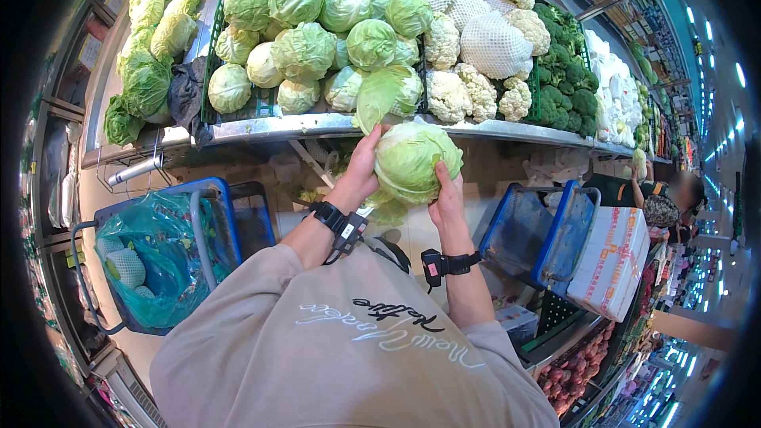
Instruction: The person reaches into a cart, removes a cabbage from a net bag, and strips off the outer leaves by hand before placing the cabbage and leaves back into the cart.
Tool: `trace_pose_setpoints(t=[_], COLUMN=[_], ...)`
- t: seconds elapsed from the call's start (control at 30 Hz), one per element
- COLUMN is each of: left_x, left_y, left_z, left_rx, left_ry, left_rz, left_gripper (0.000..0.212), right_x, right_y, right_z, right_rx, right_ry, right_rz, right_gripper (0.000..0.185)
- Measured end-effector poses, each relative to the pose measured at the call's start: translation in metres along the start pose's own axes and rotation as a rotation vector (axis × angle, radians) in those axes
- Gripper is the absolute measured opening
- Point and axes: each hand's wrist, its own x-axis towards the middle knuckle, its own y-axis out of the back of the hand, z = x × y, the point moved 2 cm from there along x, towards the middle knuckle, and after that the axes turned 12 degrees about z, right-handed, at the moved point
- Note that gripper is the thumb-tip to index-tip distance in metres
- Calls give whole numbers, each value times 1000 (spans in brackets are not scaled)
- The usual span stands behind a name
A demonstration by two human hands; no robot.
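Between my hands, in front of the display's metal edge, is a round green cabbage (416, 161). My left hand (364, 160) grips its left side, and a loose outer leaf (378, 98) stands up from the fingertips, partly over the cabbages behind. Whether that leaf is still joined to the head cannot be told. My right hand (447, 193) supports the head from the right and below, thumb on its front. Heaped cabbages (304, 50) fill green crates behind it. Cauliflowers (450, 95), some in white foam nets, lie to their right. Both wrists wear black straps with small devices.
A blue cart (223, 190) with a green plastic bag (160, 261) stands at left. Another blue cart (559, 238) and a white carton (612, 261) are at right. The metal shelf edge (285, 126) crosses ahead. Broccoli (562, 86) lies further right, near another person (657, 199).
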Motion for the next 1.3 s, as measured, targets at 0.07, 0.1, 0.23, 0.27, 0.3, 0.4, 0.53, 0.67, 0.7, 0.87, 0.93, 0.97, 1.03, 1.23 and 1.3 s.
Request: trace_pose_setpoints(t=[0.07,0.1,0.23,0.27,0.3,0.4,0.53,0.67,0.7,0.87,0.93,0.97,1.03,1.23,1.3], left_x=[1,3,9,11,12,10,-4,0,6,50,53,42,36,9,7], left_y=[-7,-5,-11,-14,-16,-9,36,94,101,121,98,70,47,14,17], left_z=[0,1,12,14,15,15,8,-29,-36,-63,-58,-51,-56,-66,-56], left_rx=[34,32,-1,30,57,328,619,732,731,818,904,929,828,315,134], left_ry=[-164,-205,-362,-383,-407,-361,58,402,444,643,707,706,746,676,680], left_rz=[25,39,17,-11,-36,84,170,52,84,184,225,194,131,-158,-124], left_gripper=[32,32,34,34,34,33,30,28,28,68,116,114,102,64,61], right_x=[9,10,1,5,5,3,-6,-25,-33,-64,-69,-70,-67,-46,-38], right_y=[9,11,5,12,11,21,55,102,109,121,118,117,113,82,52], right_z=[14,21,29,42,43,41,21,5,3,9,16,21,28,19,-9], right_rx=[55,93,349,426,484,616,556,442,419,448,375,340,313,-44,-268], right_ry=[-40,-81,-318,-324,-326,-312,-182,-113,-96,-130,-136,-144,-130,-100,96], right_rz=[15,40,199,207,236,277,349,419,450,538,551,558,509,348,300], right_gripper=[58,59,70,75,73,71,73,75,74,70,70,70,68,59,43])
